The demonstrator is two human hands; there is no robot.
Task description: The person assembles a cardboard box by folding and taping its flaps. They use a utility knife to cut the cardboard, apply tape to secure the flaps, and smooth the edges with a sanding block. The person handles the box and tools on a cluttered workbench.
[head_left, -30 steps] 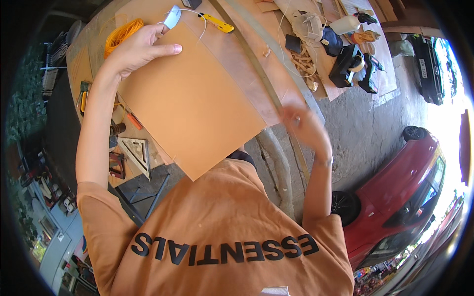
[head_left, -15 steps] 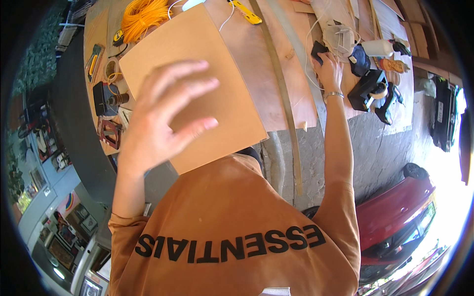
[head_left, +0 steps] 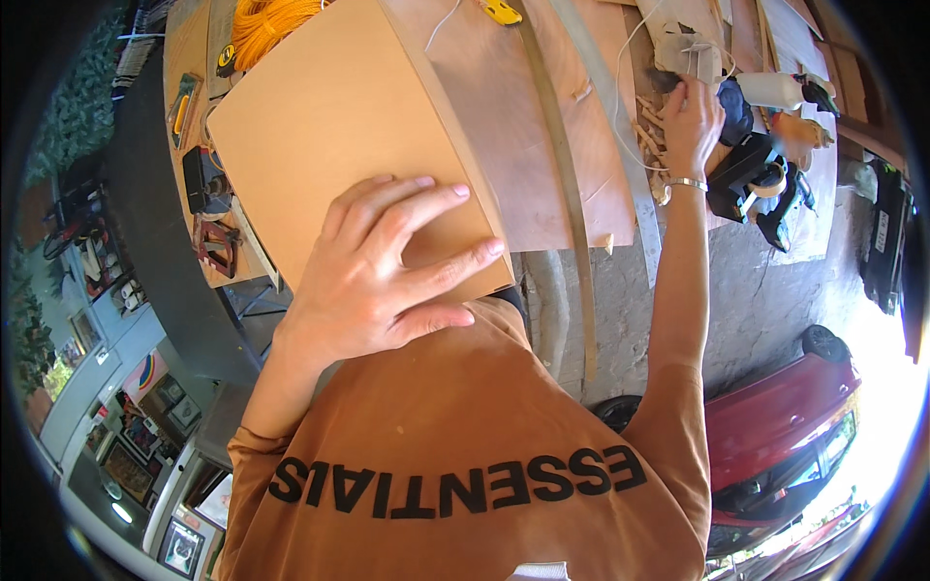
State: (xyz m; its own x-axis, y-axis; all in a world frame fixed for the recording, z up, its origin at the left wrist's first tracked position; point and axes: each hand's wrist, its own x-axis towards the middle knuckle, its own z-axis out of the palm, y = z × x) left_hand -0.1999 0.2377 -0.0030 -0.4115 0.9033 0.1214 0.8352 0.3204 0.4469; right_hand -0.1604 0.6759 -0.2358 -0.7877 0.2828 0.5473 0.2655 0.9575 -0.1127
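My left hand [head_left: 387, 261] is over the near right part of a large flat brown panel [head_left: 300, 107], its fingers spread and gripping nothing. Whether the palm rests on the panel I cannot tell. The panel's right side shows some thickness, and its near corner reaches my shirt. At the back right, my right hand [head_left: 693, 126] has its fingers bent down and close together beside a crumpled beige and clear wrapping [head_left: 690, 48]. A small blurred black object [head_left: 663, 80] lies at its fingertips. What the fingers pinch is hidden.
Small wood pieces [head_left: 651, 126] and a white cable [head_left: 620, 87] lie left of my right hand. Right of it are a black tape dispenser [head_left: 741, 179] and a white bottle [head_left: 770, 90]. Orange cord [head_left: 276, 34] and a yellow cutter [head_left: 502, 12] are farther back.
My left hand has come down and right over the panel. My right hand has moved right to the wrapping; the black object it held is now at its fingertips. Wood pieces now show.
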